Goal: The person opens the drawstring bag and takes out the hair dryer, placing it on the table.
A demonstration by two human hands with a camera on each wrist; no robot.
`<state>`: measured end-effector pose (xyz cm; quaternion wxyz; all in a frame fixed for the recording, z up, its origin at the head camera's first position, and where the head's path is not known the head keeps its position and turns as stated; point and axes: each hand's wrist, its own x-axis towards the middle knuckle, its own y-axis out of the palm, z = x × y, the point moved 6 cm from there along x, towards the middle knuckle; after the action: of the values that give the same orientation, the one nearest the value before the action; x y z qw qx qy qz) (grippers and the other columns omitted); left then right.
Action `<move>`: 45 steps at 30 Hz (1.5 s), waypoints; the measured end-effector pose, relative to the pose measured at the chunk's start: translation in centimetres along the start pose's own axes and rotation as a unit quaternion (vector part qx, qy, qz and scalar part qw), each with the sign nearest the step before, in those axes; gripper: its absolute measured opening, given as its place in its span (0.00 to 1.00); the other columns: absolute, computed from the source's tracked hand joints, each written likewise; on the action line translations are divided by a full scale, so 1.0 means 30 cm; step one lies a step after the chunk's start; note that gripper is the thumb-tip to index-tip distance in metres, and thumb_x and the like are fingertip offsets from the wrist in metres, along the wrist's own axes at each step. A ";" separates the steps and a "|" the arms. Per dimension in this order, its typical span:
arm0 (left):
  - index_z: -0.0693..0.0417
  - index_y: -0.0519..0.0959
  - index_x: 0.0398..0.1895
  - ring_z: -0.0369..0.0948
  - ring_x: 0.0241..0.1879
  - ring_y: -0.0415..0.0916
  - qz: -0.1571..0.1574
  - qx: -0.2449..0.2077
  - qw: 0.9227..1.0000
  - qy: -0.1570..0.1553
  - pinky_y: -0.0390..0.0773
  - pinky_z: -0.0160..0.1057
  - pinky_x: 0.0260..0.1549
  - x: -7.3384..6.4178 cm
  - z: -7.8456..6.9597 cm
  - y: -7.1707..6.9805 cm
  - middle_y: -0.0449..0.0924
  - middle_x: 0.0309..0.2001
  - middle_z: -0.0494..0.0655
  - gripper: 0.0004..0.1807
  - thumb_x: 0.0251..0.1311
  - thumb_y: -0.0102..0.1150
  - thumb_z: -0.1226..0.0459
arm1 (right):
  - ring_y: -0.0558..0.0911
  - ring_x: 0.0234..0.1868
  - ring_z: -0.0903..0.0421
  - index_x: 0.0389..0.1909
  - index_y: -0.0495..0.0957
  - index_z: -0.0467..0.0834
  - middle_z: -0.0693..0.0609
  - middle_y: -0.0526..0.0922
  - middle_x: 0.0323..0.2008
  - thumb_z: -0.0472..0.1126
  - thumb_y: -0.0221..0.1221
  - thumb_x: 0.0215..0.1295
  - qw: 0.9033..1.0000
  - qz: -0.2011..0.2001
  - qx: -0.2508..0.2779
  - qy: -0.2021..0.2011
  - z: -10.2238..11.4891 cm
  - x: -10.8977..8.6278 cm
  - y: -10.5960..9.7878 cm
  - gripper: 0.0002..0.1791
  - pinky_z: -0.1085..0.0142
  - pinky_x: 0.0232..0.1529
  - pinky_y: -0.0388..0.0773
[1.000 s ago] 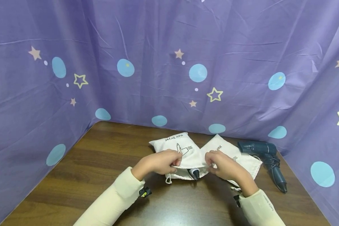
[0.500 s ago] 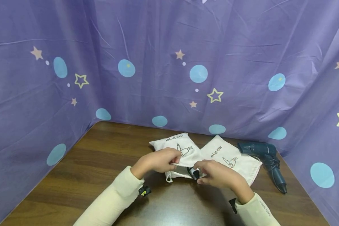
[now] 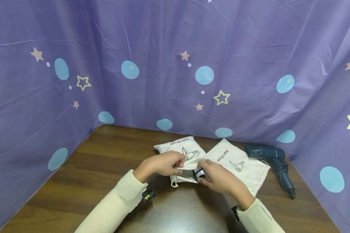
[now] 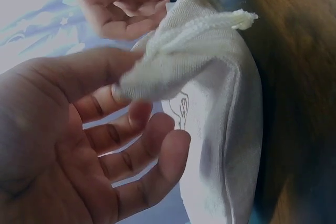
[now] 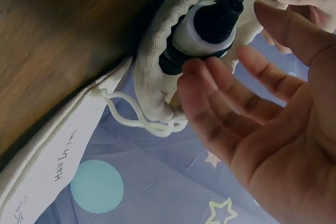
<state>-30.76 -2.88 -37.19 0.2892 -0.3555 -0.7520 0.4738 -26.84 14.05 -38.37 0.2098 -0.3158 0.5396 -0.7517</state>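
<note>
A white drawstring bag (image 3: 170, 147) printed "Hair Dryer" lies on the table with its mouth toward me. My left hand (image 3: 164, 162) pinches the upper edge of that mouth between thumb and forefinger and holds it raised. Inside the opening shows a black and white handle end (image 5: 207, 32) with a ribbed cord guard; the bag hides the rest. My right hand (image 3: 218, 176) is at the mouth's right side, fingers spread beside the handle end in the right wrist view, thumb apart from it. Whether a fingertip touches the handle is unclear.
A second white "Hair Dryer" bag (image 3: 227, 158) lies flat to the right, against the first. Beyond it a dark blue hair dryer (image 3: 268, 153) rests with its cord wound round the handle. A purple curtain (image 3: 163, 94) encloses the brown table (image 3: 110, 155).
My right hand has let go of the bag mouth's right side and moved left to the handle end. My left hand has kept its pinch on the edge.
</note>
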 end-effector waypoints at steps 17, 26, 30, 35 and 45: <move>0.56 0.77 0.50 0.49 0.49 0.70 -0.085 0.035 0.985 -0.146 0.73 0.51 0.50 -0.084 0.235 -0.082 0.75 0.49 0.53 0.15 0.64 0.68 0.61 | 0.74 0.27 0.52 0.41 0.70 0.40 0.48 0.72 0.31 0.43 0.73 0.59 0.992 -0.019 -0.050 0.114 0.011 0.066 0.036 0.21 0.56 0.29 0.73; 0.60 0.70 0.64 0.58 0.61 0.73 -0.062 0.034 0.978 -0.194 0.72 0.55 0.60 -0.100 0.339 -0.056 0.76 0.59 0.62 0.25 0.65 0.64 0.69 | 0.80 0.32 0.41 0.45 0.70 0.38 0.40 0.76 0.35 0.41 0.76 0.53 0.982 -0.048 -0.040 0.177 0.018 0.095 0.053 0.27 0.48 0.34 0.79; 0.58 0.72 0.57 0.52 0.50 0.79 -0.082 0.029 0.978 -0.190 0.78 0.52 0.50 -0.101 0.354 -0.061 0.81 0.49 0.57 0.20 0.63 0.64 0.72 | 0.81 0.33 0.38 0.46 0.70 0.37 0.37 0.77 0.36 0.37 0.78 0.46 0.981 -0.053 -0.050 0.179 0.022 0.103 0.052 0.30 0.46 0.33 0.80; 0.55 0.73 0.42 0.45 0.33 0.72 -0.102 0.035 0.971 -0.214 0.75 0.44 0.35 -0.112 0.368 -0.072 0.75 0.31 0.46 0.13 0.57 0.62 0.76 | 0.81 0.33 0.37 0.48 0.71 0.36 0.36 0.76 0.37 0.32 0.73 0.44 0.980 -0.039 -0.057 0.187 0.016 0.104 0.057 0.29 0.45 0.32 0.79; 0.52 0.74 0.28 0.41 0.26 0.67 -0.115 0.028 0.970 -0.212 0.67 0.38 0.27 -0.127 0.396 -0.093 0.69 0.24 0.43 0.11 0.52 0.63 0.75 | 0.79 0.31 0.44 0.38 0.72 0.38 0.44 0.75 0.32 0.33 0.75 0.43 0.981 -0.055 -0.042 0.181 -0.013 0.085 0.041 0.24 0.48 0.34 0.78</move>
<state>-38.44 -12.82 -39.55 0.1856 -0.1502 -0.8183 0.5229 -28.95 12.23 -38.99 0.0539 -0.2120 0.5816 -0.7835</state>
